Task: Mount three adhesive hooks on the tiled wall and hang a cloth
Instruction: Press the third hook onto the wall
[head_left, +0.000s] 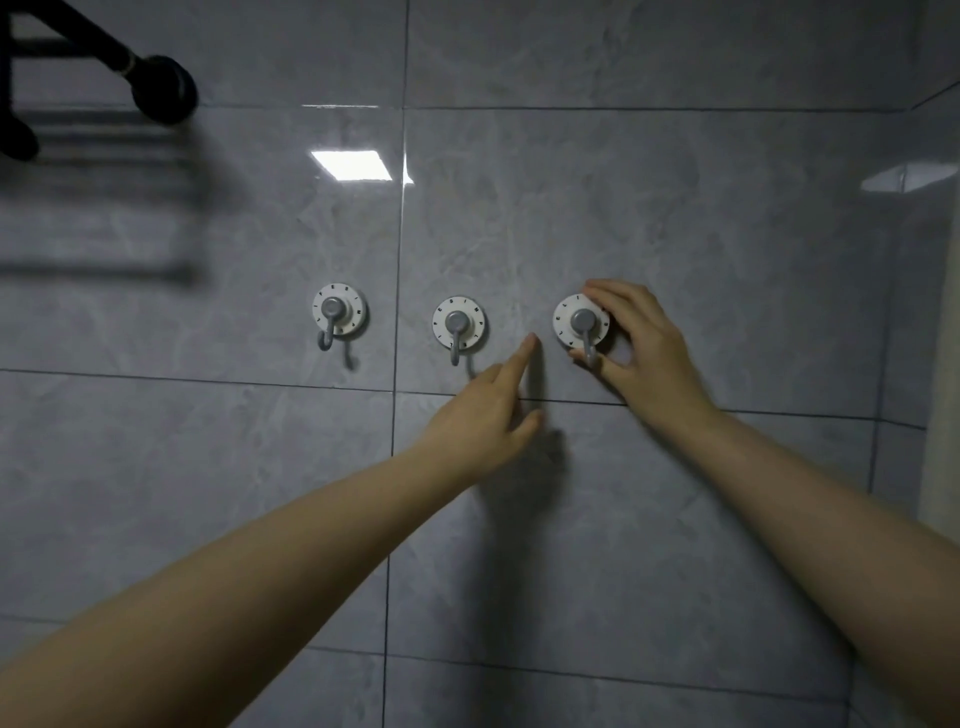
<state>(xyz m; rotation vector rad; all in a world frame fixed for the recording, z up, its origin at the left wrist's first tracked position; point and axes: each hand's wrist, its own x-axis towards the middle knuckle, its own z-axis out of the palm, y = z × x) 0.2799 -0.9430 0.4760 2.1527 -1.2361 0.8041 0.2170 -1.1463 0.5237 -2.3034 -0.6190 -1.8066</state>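
Head view: right hand (641, 345) fingers (605, 291) pinch third hook (581, 327)

Black letters ring hook discs (459, 323); "SIMPL" partly legible

Single head-worn wide-angle view, facing a tiled wall (675, 208) squarely and at arm's length. Both forearms enter from the lower edge; the wall fills the field, with straight grout lines bowed near the edges.
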